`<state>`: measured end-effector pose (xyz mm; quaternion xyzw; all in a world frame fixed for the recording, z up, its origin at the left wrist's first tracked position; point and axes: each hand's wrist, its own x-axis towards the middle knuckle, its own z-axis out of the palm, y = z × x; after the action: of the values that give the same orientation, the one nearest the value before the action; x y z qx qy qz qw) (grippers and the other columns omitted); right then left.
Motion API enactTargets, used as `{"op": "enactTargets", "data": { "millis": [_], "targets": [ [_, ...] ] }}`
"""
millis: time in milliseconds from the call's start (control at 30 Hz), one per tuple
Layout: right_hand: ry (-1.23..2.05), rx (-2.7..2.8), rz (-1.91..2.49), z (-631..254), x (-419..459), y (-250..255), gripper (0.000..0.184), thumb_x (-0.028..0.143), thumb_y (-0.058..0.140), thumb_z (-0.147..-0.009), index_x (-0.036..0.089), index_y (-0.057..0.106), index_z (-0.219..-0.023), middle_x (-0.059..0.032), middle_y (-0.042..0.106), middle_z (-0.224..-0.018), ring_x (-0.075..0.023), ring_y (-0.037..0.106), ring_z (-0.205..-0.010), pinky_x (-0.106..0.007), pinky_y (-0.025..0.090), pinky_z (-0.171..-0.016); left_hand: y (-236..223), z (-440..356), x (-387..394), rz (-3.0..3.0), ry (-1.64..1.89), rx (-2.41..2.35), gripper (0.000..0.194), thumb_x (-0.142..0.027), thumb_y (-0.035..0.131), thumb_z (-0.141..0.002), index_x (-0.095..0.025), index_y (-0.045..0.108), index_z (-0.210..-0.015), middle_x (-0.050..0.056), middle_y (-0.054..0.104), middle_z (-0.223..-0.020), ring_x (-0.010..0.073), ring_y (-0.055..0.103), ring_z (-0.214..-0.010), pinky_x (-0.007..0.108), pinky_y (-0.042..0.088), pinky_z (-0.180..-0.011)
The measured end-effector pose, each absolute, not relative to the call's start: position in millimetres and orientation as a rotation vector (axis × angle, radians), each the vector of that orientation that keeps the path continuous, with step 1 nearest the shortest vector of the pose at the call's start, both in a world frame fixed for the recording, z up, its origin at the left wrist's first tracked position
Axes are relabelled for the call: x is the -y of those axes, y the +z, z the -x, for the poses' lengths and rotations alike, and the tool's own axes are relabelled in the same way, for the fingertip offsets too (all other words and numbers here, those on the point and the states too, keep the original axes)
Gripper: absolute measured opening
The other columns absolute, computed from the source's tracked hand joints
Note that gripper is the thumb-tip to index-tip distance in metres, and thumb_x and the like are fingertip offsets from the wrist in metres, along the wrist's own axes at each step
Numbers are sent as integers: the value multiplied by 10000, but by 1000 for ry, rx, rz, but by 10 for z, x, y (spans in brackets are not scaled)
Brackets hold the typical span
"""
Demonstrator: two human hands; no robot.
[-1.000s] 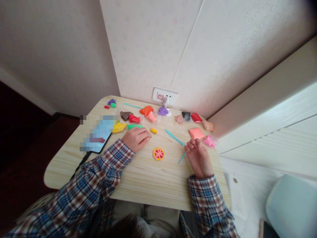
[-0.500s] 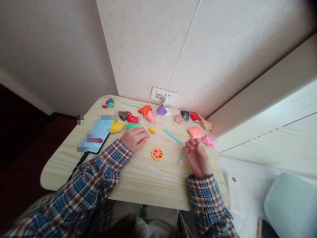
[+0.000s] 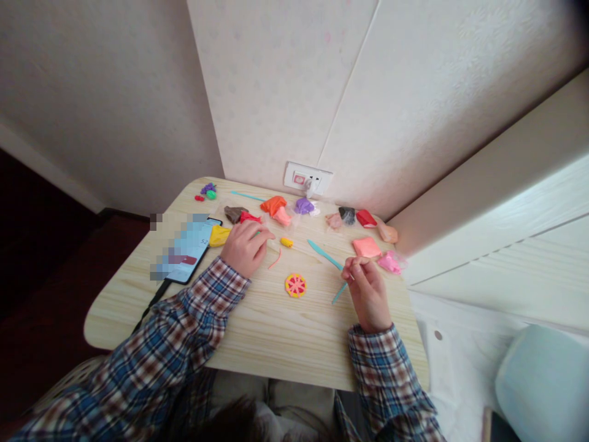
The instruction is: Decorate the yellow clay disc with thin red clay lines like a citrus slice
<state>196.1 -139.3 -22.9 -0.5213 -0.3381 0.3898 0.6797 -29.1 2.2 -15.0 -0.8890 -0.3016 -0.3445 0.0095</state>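
1. Left hand (image 3: 246, 248): palm down with the fingers bent and kinda bunched together, so pretty narrow. It's over the green packet (image 3: 264, 233), with just a bit of green poking out past the fingers. Can't tell if it's actually gripping that or just resting on it. The red packet (image 3: 249, 217) is right by the knuckles.
2. Right hand (image 3: 365, 288): fingers curled, thumb up close to the fingertips, so a really small gap if any. Can't tell if there's something tiny pinched in there. It's in front of the blue tool (image 3: 324, 253), covering part of it from this angle.
3. The round disc (image 3: 296, 285), yellow rim with red and pink wedges, lies flat on the counter (image 3: 285, 337) between the two hands, well apart from both.
4. A thin pink strip (image 3: 275, 260) lies just beside the left hand's fingers, and the little yellow piece (image 3: 286, 242) sits near it.
5. Yellow packet (image 3: 219, 236) is just left of the left hand, next to the phone (image 3: 202, 248). Salmon packet (image 3: 367, 247) is just beyond the right hand, pink packet (image 3: 390, 262) off to its right.
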Motion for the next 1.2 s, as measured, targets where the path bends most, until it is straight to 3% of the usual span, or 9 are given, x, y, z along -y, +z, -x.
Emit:
{"op": "enactTargets", "data": {
  "millis": [267, 433, 633, 967, 1200],
  "targets": [
    [759, 888, 1291, -1990, 1390, -272, 159, 356, 538, -835, 211, 486, -796, 16, 469, -765, -102, 450, -656, -252, 377, -625, -183, 295, -28, 2704, -735, 1460, 434, -160, 536, -731, -141, 541, -1164, 140, 536, -1162, 315, 451, -1095, 451, 394, -869],
    [496, 1070, 1527, -1969, 1389, -326, 105, 307, 520, -841, 206, 506, -817, 5, 497, -752, -139, 472, -698, -294, 384, -669, -160, 285, -6, 2699, -645, 1573, 482, -180, 535, -745, -156, 490, -1225, 134, 521, -1195, 309, 445, -1106, 453, 371, -877],
    [200, 1398, 1747, -1925, 1402, -329, 87, 218, 451, -862, 194, 523, -820, -33, 518, -801, -175, 488, -764, -330, 403, -707, -165, 284, -10, 2679, -638, 1622, 430, -218, 552, -756, -166, 518, -1181, 135, 538, -1176, 312, 445, -1089, 473, 344, -878],
    [152, 1505, 1789, -1986, 1409, -411, 100, 235, 501, -839, 196, 593, -848, -69, 529, -895, -216, 506, -847, -387, 410, -759, -181, 262, -10, 2794, -975, 1413, 275, -227, 631, -737, -176, 610, -1006, 88, 621, -1026, 274, 507, -992, 431, 359, -834],
    [90, 1356, 1596, -1850, 1329, -182, 79, 241, 522, -850, 205, 591, -834, -40, 550, -847, -180, 500, -790, -351, 411, -732, -214, 193, 74, 3022, -1122, 1154, 212, -238, 674, -724, -199, 642, -930, 45, 640, -968, 235, 539, -968, 402, 355, -848]
  ]
}}
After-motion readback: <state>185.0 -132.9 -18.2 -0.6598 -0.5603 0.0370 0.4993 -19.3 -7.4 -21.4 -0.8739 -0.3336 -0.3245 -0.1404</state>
